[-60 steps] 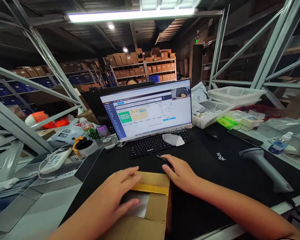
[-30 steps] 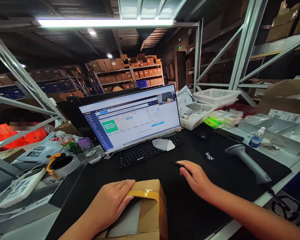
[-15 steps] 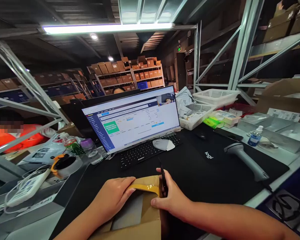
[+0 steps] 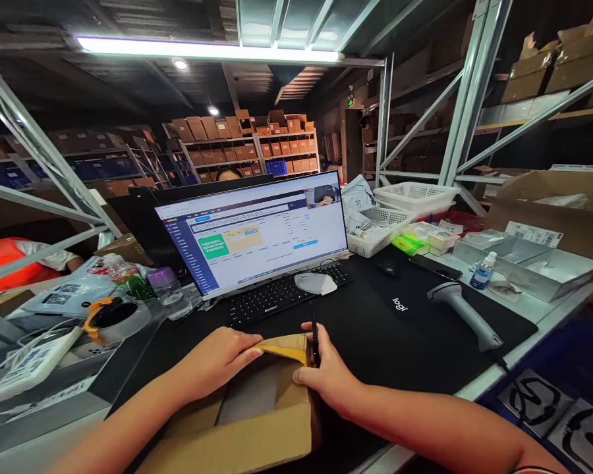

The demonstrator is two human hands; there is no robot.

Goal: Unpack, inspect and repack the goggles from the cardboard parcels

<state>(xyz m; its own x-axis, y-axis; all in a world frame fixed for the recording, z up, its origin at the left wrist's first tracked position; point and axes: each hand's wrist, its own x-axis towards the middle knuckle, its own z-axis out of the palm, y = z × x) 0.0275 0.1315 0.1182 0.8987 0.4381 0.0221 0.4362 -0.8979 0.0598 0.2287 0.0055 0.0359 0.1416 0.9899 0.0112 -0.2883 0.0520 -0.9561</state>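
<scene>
The left hand (image 4: 217, 361) lies flat on the brown box (image 4: 257, 408) on the black tabletop (image 4: 375, 342), the right hand (image 4: 326, 378) grips a black pen (image 4: 315, 339) by the box's taped edge, the keyboard (image 4: 281, 293) sits at 12 o'clock from the box, and the grey scanner (image 4: 462, 313) at 2 o'clock.

Pretty clearly a warehouse packing station. Tall steel racking (image 4: 469, 92) on both sides, brown cartons (image 4: 296, 125) stacked row on row at the back, a strip light (image 4: 207, 49) under a bare ceiling. The bench (image 4: 556, 308) has a monitor (image 4: 257, 230) showing some order screen, a keyboard (image 4: 277, 294), a barcode scanner (image 4: 462, 313) on a black mat (image 4: 415, 336), white baskets (image 4: 415, 195), a tape roll (image 4: 111, 319) and a taped box (image 4: 271, 408) right up front
</scene>
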